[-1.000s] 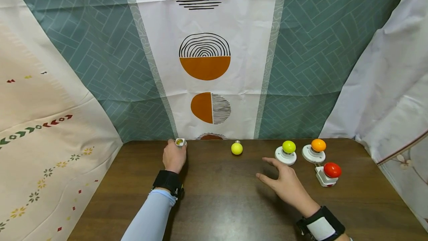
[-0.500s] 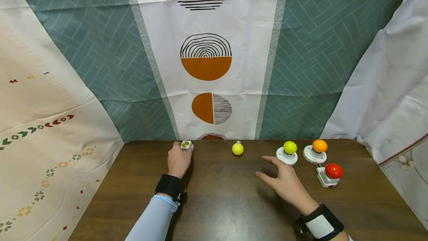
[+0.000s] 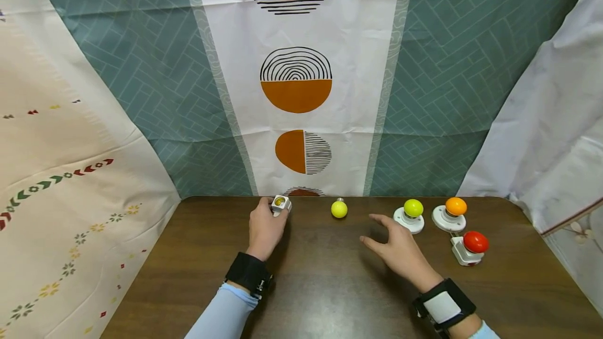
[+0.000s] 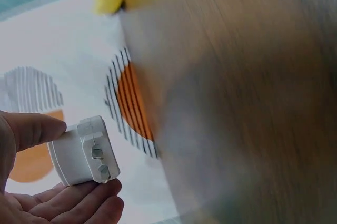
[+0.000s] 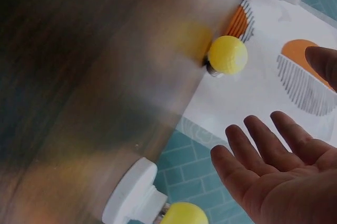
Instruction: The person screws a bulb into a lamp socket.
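My left hand (image 3: pixel 267 226) pinches a white plug-in bulb socket (image 3: pixel 281 203) between thumb and fingers near the table's back edge. Its threaded opening faces up in the head view; the left wrist view shows two metal prongs on the underside of the socket (image 4: pixel 87 150). To its right a loose yellow-green bulb (image 3: pixel 338 209) lies on the table, metal base toward the back. My right hand (image 3: pixel 402 247) hovers with fingers spread and nothing between them. In the right wrist view, the bulb (image 5: pixel 228 55) lies beyond the fingertips.
Right of my right hand, a yellow-green bulb (image 3: pixel 413 208) and an orange bulb (image 3: pixel 456 206) stand in round white bases. In front of them a red bulb (image 3: pixel 476 242) sits in a square white plug socket (image 3: pixel 466 256). A patterned cloth (image 3: pixel 301 67) hangs behind the table (image 3: pixel 330 286).
My left hand has carried the bulb socket rightward, toward the loose bulb. My right hand stays nearly in place. The whole head view has shifted slightly.
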Demonstrator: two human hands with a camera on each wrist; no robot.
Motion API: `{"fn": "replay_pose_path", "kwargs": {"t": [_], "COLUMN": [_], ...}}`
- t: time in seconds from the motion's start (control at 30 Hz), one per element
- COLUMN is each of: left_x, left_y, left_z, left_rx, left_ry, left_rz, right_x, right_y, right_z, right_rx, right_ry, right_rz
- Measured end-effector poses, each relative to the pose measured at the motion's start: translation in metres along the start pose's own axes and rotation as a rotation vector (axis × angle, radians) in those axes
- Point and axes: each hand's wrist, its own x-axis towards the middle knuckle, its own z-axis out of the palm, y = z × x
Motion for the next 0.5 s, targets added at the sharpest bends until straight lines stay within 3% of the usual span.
{"fn": "replay_pose_path", "kwargs": {"t": [0.27, 0.5], "left_x": [-0.025, -0.049], "left_y": [0.016, 0.025], "left_z": [-0.002, -0.002], "left_rx": [-0.06, -0.086], "left_ry": [-0.045, -0.114], "left_rz": [0.086, 0.104], "right_x": [0.013, 0.03], "right_y": [0.004, 0.01], "right_z": [0.008, 0.021], "right_rx": [-0.048, -0.129], "right_ry": [-0.005, -0.044], "right_rz": [-0.004, -0.05]}}
